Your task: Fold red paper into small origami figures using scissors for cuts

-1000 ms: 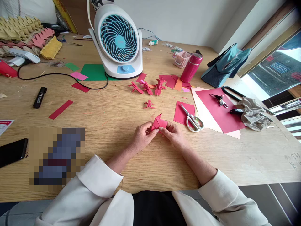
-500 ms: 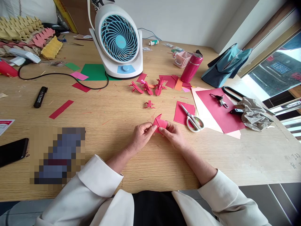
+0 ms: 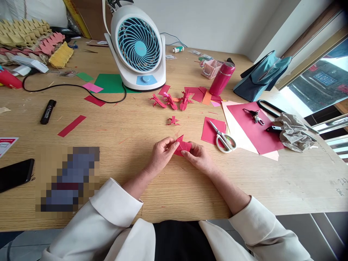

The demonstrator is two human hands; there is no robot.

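Observation:
Between my hands is a small folded piece of red paper point(image 3: 182, 147), with a pointed flap standing up at its top. My left hand point(image 3: 163, 154) pinches its left side between thumb and fingers. On its right side my right hand point(image 3: 200, 156) grips it, the thumb lying on the front face. Fingers behind the paper are partly hidden. Just beyond it sits a small red origami figure point(image 3: 173, 120), and farther back several larger red origami figures point(image 3: 171, 101) stand in a row. To the right, white-handled scissors point(image 3: 223, 139) lie partly on square red paper sheets point(image 3: 208, 130).
A white fan point(image 3: 140, 50) stands at the back, its black cord point(image 3: 67, 85) running left. On the right are a red flask point(image 3: 222, 78), a teal bag point(image 3: 261, 78), large red paper point(image 3: 248, 132) and a crumpled cloth point(image 3: 295, 132). A black marker point(image 3: 48, 112) and a phone point(image 3: 16, 175) lie left.
The folded red paper has turned slightly in my hands and its upright flap now sits lower and more to the left. My right hand has shifted slightly left.

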